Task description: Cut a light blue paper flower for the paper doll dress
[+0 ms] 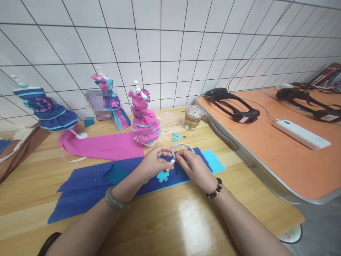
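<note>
A narrow roll of tape (190,146) is between my hands, over dark blue crepe paper. My left hand (151,165) pinches a short white tape end (172,163) between thumb and fingers. My right hand (196,168) is closed on the tape close by, its fingertips at the near side of the roll. Just below my left fingertips, a light blue flower cutout (162,176) lies on the dark blue crepe paper (87,185). A teal piece (115,174) rests on that paper, left of my left hand.
Three small dress forms in paper dresses stand behind: a pink one (146,121), a multicoloured one (117,106) and a blue one (55,113). A glass of liquid (193,119) stands near the orange table (279,160), which holds black headsets (237,106) and a white power bank (301,134).
</note>
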Demonstrator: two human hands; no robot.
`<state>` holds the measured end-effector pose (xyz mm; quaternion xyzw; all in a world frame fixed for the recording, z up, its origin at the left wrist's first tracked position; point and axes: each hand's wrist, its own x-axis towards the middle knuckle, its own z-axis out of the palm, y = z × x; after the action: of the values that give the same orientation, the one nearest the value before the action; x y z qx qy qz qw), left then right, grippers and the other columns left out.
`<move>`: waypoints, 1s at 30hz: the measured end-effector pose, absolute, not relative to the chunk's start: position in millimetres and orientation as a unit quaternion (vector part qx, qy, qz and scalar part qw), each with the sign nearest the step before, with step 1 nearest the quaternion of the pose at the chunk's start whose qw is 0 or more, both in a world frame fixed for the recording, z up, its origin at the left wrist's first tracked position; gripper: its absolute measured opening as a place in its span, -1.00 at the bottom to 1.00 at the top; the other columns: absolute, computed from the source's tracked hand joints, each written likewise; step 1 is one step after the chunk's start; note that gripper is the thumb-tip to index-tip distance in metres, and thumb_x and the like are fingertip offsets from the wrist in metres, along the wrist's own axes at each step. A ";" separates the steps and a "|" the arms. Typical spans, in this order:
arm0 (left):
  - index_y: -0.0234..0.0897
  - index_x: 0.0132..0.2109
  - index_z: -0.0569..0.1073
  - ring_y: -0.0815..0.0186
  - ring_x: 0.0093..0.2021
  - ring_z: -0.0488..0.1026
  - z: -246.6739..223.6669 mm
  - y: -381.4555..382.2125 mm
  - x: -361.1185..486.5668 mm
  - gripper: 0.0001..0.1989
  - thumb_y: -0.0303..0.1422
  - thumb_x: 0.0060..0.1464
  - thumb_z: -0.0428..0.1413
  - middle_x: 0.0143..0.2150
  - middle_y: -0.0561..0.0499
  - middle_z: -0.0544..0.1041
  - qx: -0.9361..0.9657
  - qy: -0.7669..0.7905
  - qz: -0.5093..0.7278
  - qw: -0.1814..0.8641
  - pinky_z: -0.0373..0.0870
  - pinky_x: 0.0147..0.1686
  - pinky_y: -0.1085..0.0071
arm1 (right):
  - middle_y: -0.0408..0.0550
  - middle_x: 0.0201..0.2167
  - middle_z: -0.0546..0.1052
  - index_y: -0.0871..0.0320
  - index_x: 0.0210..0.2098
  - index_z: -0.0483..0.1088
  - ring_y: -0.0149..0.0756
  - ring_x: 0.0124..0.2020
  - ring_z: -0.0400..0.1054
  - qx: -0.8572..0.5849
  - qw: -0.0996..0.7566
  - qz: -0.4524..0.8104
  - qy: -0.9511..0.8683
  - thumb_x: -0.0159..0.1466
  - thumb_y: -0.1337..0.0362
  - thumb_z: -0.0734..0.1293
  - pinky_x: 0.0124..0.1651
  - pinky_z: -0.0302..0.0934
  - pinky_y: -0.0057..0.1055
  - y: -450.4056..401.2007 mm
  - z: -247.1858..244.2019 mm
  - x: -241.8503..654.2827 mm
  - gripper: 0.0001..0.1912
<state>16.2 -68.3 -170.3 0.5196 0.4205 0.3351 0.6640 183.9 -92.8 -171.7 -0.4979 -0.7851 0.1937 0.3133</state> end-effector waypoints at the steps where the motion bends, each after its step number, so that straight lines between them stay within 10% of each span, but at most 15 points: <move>1: -0.34 -0.18 0.27 0.39 -0.47 0.46 -170.1 -68.1 15.9 -0.59 -0.43 -0.23 0.22 -0.13 -0.13 0.39 0.522 0.412 0.333 0.668 0.37 -0.50 0.45 | -0.07 -0.41 0.42 0.16 -0.34 0.28 -0.35 -0.39 0.28 -0.501 0.316 0.191 -0.783 0.27 0.31 0.08 -0.35 0.14 -0.43 -92.4 -171.9 184.4 -0.83; 13: -0.34 -0.07 0.32 0.33 -0.48 0.46 -172.0 -68.4 16.9 -0.53 -0.40 -0.21 0.21 -0.23 -0.10 0.45 0.526 0.405 0.320 0.676 0.36 -0.53 0.45 | -0.10 -0.51 0.43 0.17 -0.41 0.33 -0.37 -0.48 0.29 -0.524 0.339 0.236 -0.745 0.23 0.29 0.13 -0.41 0.14 -0.44 -93.0 -175.4 182.2 -0.81; 23: -0.23 0.10 0.23 0.42 -0.51 0.41 -174.2 -65.8 13.1 -0.37 -0.42 -0.19 0.19 -0.23 -0.06 0.44 0.551 0.354 0.303 0.693 0.34 -0.51 0.45 | -0.05 -0.40 0.50 0.20 -0.23 0.31 -0.43 -0.48 0.39 -0.500 0.399 0.599 -0.482 0.15 0.27 0.18 -0.48 0.18 -0.54 -84.7 -170.9 189.5 -0.79; 30: -0.26 0.14 0.16 0.38 -0.47 0.45 -171.3 -65.0 12.8 -0.34 -0.40 -0.16 0.18 -0.11 -0.15 0.42 0.569 0.374 0.313 0.662 0.36 -0.49 0.45 | -0.04 -0.42 0.49 0.18 -0.33 0.35 -0.33 -0.46 0.37 -0.578 0.315 0.426 -0.620 0.21 0.14 0.14 -0.51 0.18 -0.47 -97.1 -144.9 212.6 -0.74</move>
<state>12.8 -65.0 -171.3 0.5691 0.3738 0.3128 0.6622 212.6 -97.1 -144.9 -0.5784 -0.6202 0.4260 0.3152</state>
